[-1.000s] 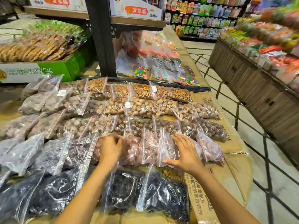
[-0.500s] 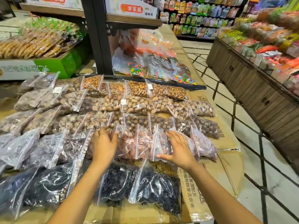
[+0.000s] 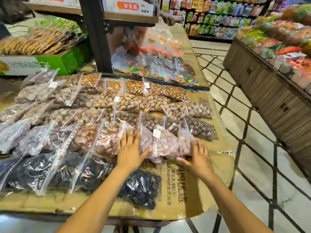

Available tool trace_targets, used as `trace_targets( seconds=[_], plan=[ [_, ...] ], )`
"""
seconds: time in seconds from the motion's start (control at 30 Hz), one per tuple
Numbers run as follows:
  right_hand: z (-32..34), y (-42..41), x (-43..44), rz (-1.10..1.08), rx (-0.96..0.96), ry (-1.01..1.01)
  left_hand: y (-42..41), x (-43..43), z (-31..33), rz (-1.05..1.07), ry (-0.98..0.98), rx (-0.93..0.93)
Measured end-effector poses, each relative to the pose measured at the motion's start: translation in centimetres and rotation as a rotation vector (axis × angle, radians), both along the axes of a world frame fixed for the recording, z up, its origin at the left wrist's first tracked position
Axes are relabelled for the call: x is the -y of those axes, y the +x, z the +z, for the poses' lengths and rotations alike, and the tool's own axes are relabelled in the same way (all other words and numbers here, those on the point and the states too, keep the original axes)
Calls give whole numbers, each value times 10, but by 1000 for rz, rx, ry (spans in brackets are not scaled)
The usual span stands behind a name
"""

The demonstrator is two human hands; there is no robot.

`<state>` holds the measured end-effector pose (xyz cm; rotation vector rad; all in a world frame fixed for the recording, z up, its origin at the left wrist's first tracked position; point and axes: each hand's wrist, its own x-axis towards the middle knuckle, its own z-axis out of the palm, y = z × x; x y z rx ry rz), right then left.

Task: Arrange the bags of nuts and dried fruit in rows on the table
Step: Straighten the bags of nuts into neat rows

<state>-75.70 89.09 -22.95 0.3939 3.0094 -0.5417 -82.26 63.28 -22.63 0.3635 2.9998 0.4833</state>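
Clear zip bags of nuts and dried fruit lie in rows on the cardboard-covered table (image 3: 193, 190). Light brown nut bags (image 3: 133, 102) fill the far rows, darker brown ones (image 3: 198, 127) the middle, and black dried fruit bags (image 3: 87, 170) the near row. My left hand (image 3: 130, 148) lies flat with fingers spread on the fourth row, touching the left side of a pinkish nut bag (image 3: 166, 145) that carries a white label. My right hand (image 3: 196, 157) grips that bag's right end, thumb underneath.
A black shelf post (image 3: 94, 34) rises behind the rows, with candy bags (image 3: 161, 68) past it. A green box of biscuits (image 3: 42, 52) stands at the far left. A wooden display counter (image 3: 269, 91) lines the tiled aisle on the right.
Both hands have shifted to the right along the fourth row, onto its right-end pinkish bags. The view has swung slightly left and moved closer.
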Motion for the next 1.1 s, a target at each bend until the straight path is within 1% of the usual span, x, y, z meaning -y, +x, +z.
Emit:
trace_targets(
  seconds=[0.1,0.23,0.43,0.53,0.7,0.83,0.9,1.0,1.1],
  plan=[
    [-7,0,-3,11,-17,-53,13,-5,-11,46,-20,-64],
    [-10,0,-8,39,-42,-40,26,-17,-7,114,-9,-96],
    [-12,4,-19,89,-32,-13,33,-22,-17,142,3,-91],
    [-11,5,-22,107,-12,-48,37,-17,-19,133,-5,-65],
    [-1,1,-19,64,2,-125,44,-5,-8,167,55,-48],
    [13,-4,12,79,-79,-171,52,26,-4,281,111,-34],
    [22,-12,38,141,-98,-189,55,47,-3,322,81,-60],
    [33,-26,85,263,-125,-169,56,81,-2,356,-21,-111],
    [35,-34,139,398,-169,-146,59,118,-3,434,-18,-84]
  ],
)
